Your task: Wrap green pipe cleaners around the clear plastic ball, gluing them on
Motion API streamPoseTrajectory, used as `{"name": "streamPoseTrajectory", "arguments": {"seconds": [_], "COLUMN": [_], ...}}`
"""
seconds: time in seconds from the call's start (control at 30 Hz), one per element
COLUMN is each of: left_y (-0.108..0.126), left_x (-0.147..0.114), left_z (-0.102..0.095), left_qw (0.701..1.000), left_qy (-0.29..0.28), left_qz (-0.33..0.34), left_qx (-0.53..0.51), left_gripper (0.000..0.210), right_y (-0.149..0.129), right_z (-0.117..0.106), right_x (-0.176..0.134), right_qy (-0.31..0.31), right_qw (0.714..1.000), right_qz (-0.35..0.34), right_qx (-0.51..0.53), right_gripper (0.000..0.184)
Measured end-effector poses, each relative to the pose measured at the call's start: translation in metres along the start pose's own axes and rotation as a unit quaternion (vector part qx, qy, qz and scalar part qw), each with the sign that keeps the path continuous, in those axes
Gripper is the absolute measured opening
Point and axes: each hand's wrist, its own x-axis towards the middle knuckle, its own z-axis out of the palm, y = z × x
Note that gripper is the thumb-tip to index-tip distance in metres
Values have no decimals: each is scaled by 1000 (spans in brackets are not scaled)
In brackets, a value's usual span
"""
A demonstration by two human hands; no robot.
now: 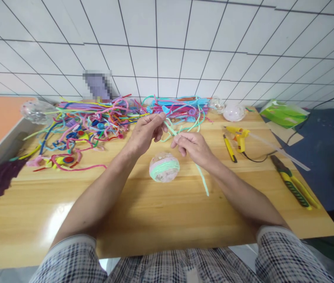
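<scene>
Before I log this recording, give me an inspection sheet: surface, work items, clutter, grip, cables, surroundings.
Surface: wooden table, glare at left.
Work items: green fuzzy strip; ball partly wrapped in pink and green, between the forearms.
Clutter: tangled multicoloured strips at left and back; glue gun, yellow cutter, pliers at right.
Grip: left fingers and right fingers pinch the green fuzzy strip.
Cables: black cord from the glue gun.
Surroundings: white tiled wall behind; orange surface at left.

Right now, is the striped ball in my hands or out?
Out. The striped ball rests on the wooden table, while the left hand and right hand hold pale green strands.
</scene>
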Motion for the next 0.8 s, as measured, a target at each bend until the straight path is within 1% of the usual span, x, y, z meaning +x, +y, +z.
{"name": "streamPoseTrajectory", "arguments": {"seconds": [0.1,0.3,0.33,0.4,0.5,0.6,0.7,0.8], "left_y": [4,15,16,17,18,17,16,15], "left_x": [0,-1,0,1,2,1,0,-1], "left_z": [-1,-2,-2,-2,-2,-3,-3,-3], "left_qw": [1000,992,991,988,990,993,994,994], "left_qy": [15,52,53,42,28,38,47,48], "left_qz": [-26,-106,-121,-141,-135,-106,-88,-87], "left_qx": [0,-33,-37,-39,-43,-48,-36,-36], "left_gripper": [50,31,28,30,41,51,53,48], "right_y": [2,3,3,4,5,5,5,5], "right_z": [1,-1,-1,-1,-1,-1,-1,0], "right_x": [0,0,0,0,0,0,1,1], "right_qy": [5,6,7,10,15,22,22,20], "right_qw": [999,994,993,993,993,994,993,993], "right_qz": [-18,-46,-48,-49,-45,-44,-44,-43], "right_qx": [-42,-100,-104,-107,-104,-102,-103,-104], "right_gripper": [33,33,33,33,32,32,32,33]}}
